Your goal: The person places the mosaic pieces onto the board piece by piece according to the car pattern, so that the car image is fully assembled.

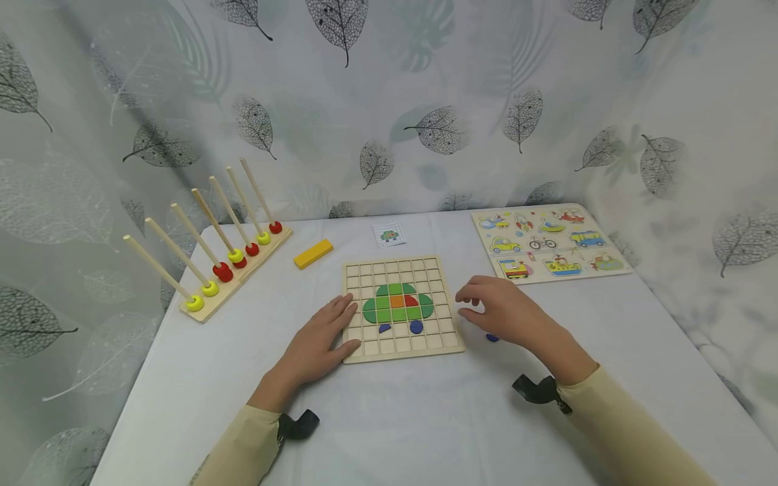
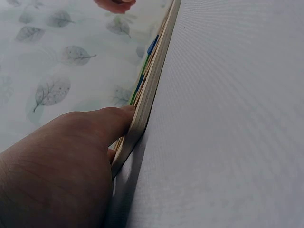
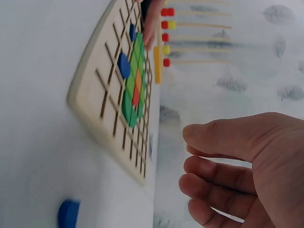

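Observation:
A wooden grid board (image 1: 401, 345) lies on the table, with green, orange and red tiles forming a rounded shape. Below that shape sit a dark blue round piece (image 1: 416, 327) and a smaller dark blue piece (image 1: 385, 329). My left hand (image 1: 317, 341) rests at the board's left edge, its thumb and fingertips on the rim. Past the right edge, my right hand (image 1: 509, 310) hovers with bent fingers and the thumb apart, holding nothing. A loose blue piece (image 3: 69, 213) lies on the table, partly hidden under the right hand in the head view.
A small picture card (image 1: 390, 235) lies behind the board. Farther left are a yellow block (image 1: 313, 254) and a wooden peg stand (image 1: 219, 291) with red and yellow beads. At the back right lies a picture puzzle board (image 1: 547, 241). Leaf-printed curtain (image 1: 377, 88) hangs behind the table.

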`<state>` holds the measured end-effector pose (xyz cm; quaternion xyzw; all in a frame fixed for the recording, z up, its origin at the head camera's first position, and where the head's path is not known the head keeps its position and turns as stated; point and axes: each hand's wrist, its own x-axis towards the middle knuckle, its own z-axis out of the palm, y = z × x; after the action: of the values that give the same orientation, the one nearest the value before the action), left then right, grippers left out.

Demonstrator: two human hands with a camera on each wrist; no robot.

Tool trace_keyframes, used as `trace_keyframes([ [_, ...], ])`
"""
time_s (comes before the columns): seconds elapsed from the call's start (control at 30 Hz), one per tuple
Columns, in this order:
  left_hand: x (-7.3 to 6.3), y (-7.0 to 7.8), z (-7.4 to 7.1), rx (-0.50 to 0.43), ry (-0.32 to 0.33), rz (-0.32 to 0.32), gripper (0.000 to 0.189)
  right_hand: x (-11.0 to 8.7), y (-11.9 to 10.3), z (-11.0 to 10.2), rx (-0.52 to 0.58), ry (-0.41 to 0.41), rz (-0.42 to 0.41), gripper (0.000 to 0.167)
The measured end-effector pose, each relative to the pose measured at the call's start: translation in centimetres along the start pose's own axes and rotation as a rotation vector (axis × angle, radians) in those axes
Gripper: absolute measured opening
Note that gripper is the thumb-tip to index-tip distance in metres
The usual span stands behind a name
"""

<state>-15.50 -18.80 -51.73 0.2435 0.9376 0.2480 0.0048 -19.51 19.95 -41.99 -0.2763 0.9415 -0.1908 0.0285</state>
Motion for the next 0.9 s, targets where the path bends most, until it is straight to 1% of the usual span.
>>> trace_keyframes([
  [0.23, 0.0, 0.0, 0.0, -0.005, 0.003, 0.0, 0.078, -2.6, 3.0, 0.2, 0.016, -0.017, 0.057, 0.019],
  [0.37, 0.0, -0.1, 0.1, -0.005, -0.005, -0.008, 0.078, -3.9, 3.9, 0.4, 0.024, -0.036, 0.09, 0.016],
  [0.47, 0.0, -0.1, 0.1, -0.002, -0.008, -0.009, 0.078, -4.7, 4.2, 0.5, 0.031, -0.067, 0.123, 0.016],
  [0.57, 0.0, -0.1, 0.1, 0.0, -0.006, -0.006, 0.078, -5.1, 4.4, 0.8, 0.034, -0.105, 0.152, 0.017],
  [0.7, 0.0, -0.2, 0.2, 0.007, -0.004, -0.003, 0.078, -5.3, 4.5, 1.3, 0.042, -0.133, 0.166, 0.017],
  [0.9, 0.0, -0.3, 0.3, 0.011, 0.001, 0.0, 0.079, -5.2, 4.6, 2.1, 0.04, -0.13, 0.165, 0.017],
])
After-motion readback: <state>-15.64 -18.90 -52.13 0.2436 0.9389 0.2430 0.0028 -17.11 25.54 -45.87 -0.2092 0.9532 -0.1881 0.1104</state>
